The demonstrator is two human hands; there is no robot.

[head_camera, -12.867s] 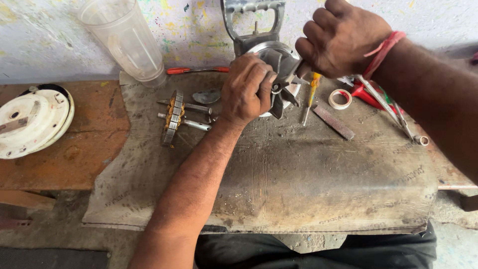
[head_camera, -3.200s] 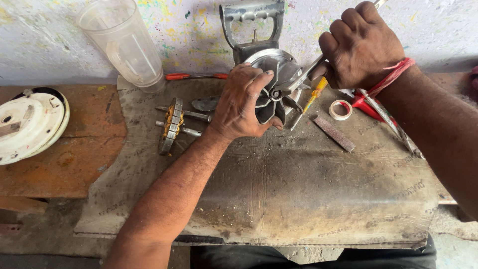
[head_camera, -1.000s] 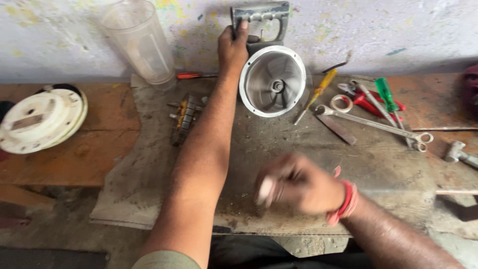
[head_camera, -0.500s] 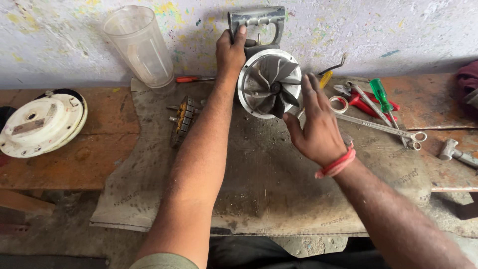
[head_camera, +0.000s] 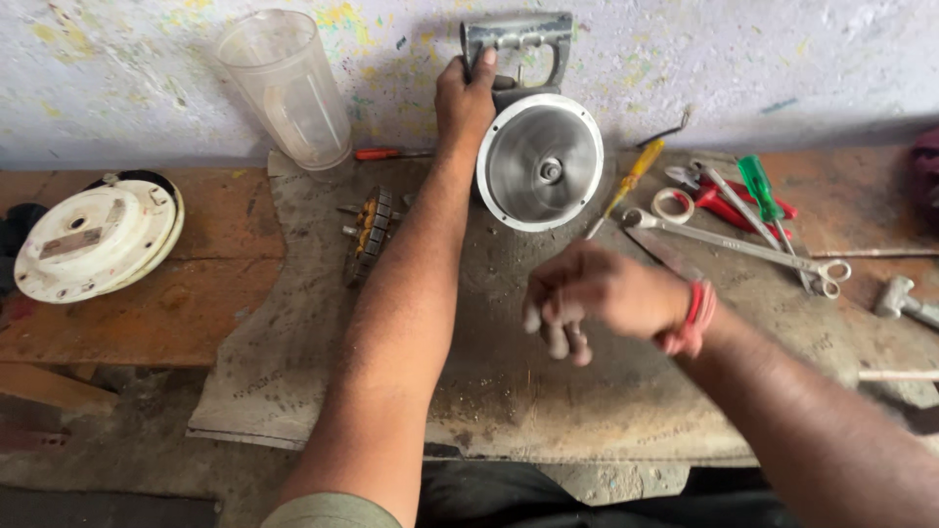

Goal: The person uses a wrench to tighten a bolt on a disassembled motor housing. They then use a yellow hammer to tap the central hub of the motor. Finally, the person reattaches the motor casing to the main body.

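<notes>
Head view: a white round cover [head_camera: 93, 238] lies far left, then an empty clear jar [head_camera: 287, 88]. Left hand [head_camera: 466, 96] grips the grey handle [head_camera: 516, 44] by the wall, above the empty metal bowl [head_camera: 540, 161]. Right hand [head_camera: 595, 298] is blurry, fingers curled; contents unclear. Tools [head_camera: 743, 210] lie right.

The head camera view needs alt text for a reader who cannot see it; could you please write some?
The left hand grips the grey handle of a round metal housing propped against the wall, while the blurred right hand hovers, loosely curled, over the worn mat. A clear plastic jar, a white round cover, screwdrivers and wrenches lie about.
</notes>
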